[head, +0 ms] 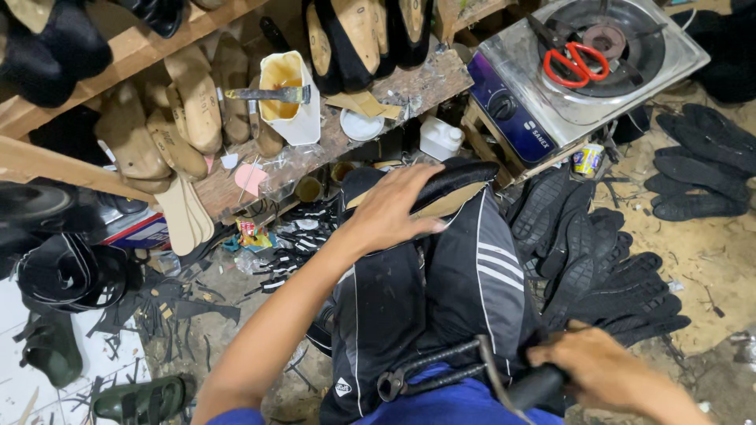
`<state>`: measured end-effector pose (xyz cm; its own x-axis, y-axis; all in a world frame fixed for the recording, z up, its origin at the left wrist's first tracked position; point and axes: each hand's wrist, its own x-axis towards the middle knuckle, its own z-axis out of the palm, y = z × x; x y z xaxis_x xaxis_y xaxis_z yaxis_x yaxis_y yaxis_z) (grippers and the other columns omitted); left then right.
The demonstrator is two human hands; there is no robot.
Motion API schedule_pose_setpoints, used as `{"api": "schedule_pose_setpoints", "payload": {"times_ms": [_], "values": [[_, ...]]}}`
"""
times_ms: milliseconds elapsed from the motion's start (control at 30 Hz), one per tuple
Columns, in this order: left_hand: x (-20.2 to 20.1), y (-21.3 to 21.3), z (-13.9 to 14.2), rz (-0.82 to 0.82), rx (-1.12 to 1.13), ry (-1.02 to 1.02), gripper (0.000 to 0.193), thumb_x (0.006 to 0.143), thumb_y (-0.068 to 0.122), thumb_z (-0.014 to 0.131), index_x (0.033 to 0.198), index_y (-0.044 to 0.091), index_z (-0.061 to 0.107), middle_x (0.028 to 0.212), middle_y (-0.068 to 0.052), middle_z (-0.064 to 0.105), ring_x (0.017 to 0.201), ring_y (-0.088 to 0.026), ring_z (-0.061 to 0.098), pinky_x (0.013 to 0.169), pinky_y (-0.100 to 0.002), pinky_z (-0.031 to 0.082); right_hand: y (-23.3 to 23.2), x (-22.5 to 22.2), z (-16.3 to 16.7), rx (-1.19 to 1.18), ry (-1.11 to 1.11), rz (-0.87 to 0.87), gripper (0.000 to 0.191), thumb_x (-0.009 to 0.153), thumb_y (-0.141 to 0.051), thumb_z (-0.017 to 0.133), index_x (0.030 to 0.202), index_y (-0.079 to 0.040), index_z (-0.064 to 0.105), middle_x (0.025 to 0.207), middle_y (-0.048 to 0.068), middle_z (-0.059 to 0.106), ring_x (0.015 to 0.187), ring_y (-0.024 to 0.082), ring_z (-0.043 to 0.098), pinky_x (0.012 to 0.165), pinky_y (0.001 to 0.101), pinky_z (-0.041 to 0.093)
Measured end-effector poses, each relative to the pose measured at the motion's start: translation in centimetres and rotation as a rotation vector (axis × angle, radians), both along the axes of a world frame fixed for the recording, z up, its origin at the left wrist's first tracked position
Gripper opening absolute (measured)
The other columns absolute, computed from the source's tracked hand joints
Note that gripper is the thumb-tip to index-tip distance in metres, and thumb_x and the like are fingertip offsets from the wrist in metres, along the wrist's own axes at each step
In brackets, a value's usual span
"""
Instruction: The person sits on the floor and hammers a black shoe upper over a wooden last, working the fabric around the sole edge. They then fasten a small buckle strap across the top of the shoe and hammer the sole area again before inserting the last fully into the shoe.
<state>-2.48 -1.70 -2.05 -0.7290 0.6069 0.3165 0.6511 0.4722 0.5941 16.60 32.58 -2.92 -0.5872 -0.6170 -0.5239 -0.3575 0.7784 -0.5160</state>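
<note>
The work rests on the person's knees, over black track trousers with white side stripes. It is a black shoe upper mounted on a last, with its pale underside facing up and its toe pointing toward the gas stove at the upper right.

**Risks**
- The shoe has no support except the knee and one hand. If the palm pressure eases, it is likely to roll off toward the stacked black outsoles on the floor.
- The lasting pincers lie across the lap with their jaws close to the trouser fabric. A careless lift could catch the cloth.
- The glue container on the wooden shelf stands near the shelf's front edge and could be knocked over by a reach.

**Grip**
- Left hand: the fingers are spread and half curled, lying over the rear of the shoe and pressing it down. The hand does not fully enclose the shoe.
- Right hand: wrapped tight around the dark handle of the pincers at the lower edge of the view. The pincer jaws appear to hold nothing.
</note>
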Motion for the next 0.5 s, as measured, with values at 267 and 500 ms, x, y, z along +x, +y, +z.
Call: {"api": "schedule_pose_setpoints", "payload": {"times_ms": [267,500], "values": [[-1.9,-1.5,-0.1,0.018,-0.083,-0.444,0.067,0.078,0.027,0.082,0.139,0.008,0.061,0.122,-0.018,0.072,0.115,-0.035,0.068,0.098,-0.04,0.052,-0.1,-3.8,7.7,-0.518,0.621,-0.715,0.034,0.085,-0.02,0.072,0.112,-0.002,0.063,0.091,0.013,0.069,0.073,0.033,0.065,0.067,0.045,0.053],[-3.5,-1.5,-1.0,-0.004,-0.059,-0.387,0.064,0.08,0.034,0.083,0.133,0.005,0.062,0.115,-0.021,0.072,0.109,-0.038,0.069,0.093,-0.042,0.052,-12.6,-8.8,1.3,-1.96,0.53,-0.97,0.019,0.118,-0.028,0.059,0.126,-0.018,0.045,0.085,0.011,0.061,0.069,0.024,0.059,0.069,0.0439,0.06]]}}
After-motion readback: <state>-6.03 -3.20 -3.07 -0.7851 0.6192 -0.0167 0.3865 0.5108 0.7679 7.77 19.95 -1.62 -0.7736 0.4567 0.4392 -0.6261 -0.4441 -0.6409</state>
